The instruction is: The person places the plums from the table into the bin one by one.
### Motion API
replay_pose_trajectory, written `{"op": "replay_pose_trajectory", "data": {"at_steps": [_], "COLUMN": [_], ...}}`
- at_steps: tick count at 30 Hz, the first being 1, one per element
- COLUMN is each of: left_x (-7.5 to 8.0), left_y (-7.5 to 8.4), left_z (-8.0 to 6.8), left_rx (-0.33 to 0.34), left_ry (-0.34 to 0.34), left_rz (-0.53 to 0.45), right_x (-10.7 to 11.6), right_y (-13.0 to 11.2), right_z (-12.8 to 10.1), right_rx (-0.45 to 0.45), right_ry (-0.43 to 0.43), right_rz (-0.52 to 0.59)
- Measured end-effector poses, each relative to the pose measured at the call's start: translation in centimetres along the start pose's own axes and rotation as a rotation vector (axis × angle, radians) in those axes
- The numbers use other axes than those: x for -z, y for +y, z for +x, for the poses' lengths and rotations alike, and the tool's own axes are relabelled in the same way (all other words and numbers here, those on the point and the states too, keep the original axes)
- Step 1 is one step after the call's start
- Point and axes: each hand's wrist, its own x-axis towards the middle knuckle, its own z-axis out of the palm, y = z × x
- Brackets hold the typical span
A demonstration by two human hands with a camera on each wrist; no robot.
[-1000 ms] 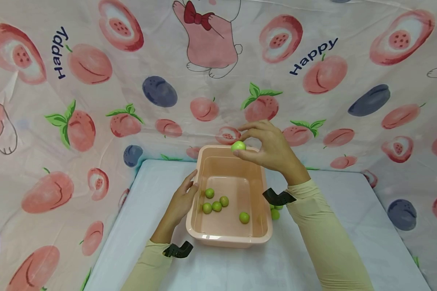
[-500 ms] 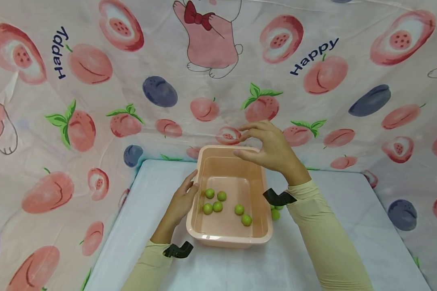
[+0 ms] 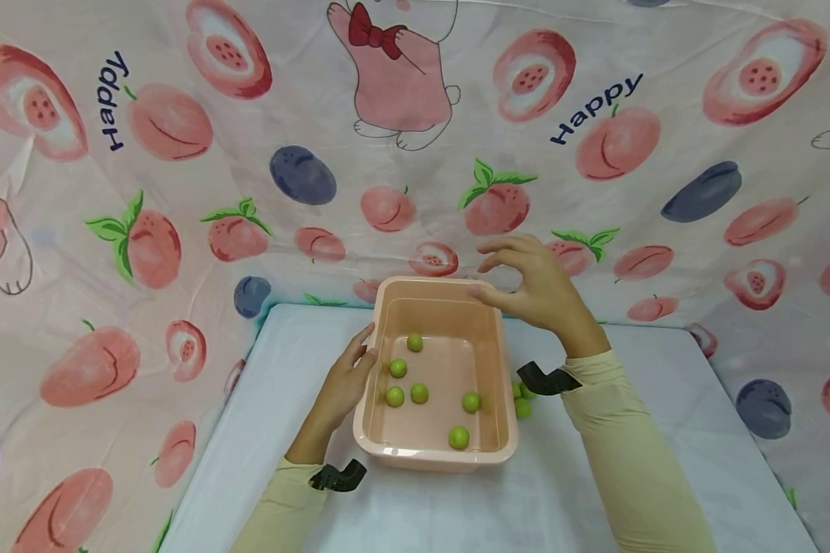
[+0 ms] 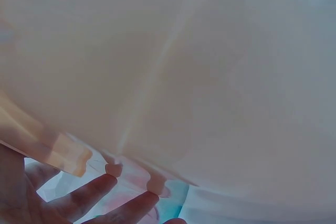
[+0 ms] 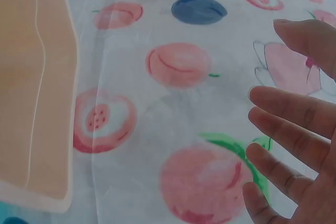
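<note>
A peach-coloured plastic basin (image 3: 437, 457) stands on the white table with several small round green fruits (image 3: 419, 393) spread over its floor. My left hand (image 3: 346, 376) rests against the basin's left side, near the rim. In the left wrist view its fingers (image 4: 84, 198) reach out straight, fingertips right at the basin's wall. Above the far right corner of the basin hovers my right hand (image 3: 536, 288), thumb and fingers apart, holding nothing. The right wrist view shows these spread fingers (image 5: 294, 129) well to the side of the basin's rim (image 5: 71, 129).
More green fruits (image 3: 522, 408) lie on the table (image 3: 595, 476) close by the basin's right side, partly hidden by it. A cloth (image 3: 304, 77) printed with fruit and rabbits hangs behind and at both sides.
The right hand has let go of a green fruit, which dropped into the basin, and has shifted right. Fruits inside have rolled to new spots. The left hand stays put.
</note>
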Motion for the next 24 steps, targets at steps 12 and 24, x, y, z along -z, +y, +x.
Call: {"op": "replay_pose_trajectory", "data": {"at_steps": [12, 24], "left_x": [0.0, -0.1], "left_y": [0.1, 0.2], "left_z": [0.0, -0.1], "left_rx": [0.011, 0.009], "left_ry": [0.004, 0.005], "left_rz": [-0.006, 0.001], "right_x": [0.4, -0.7], "right_y": [4.5, 8.0], "right_z": [-3.3, -6.9], "right_rx": [-0.104, -0.202], "right_ry": [0.055, 0.041], "right_rz": [-0.03, -0.042]}}
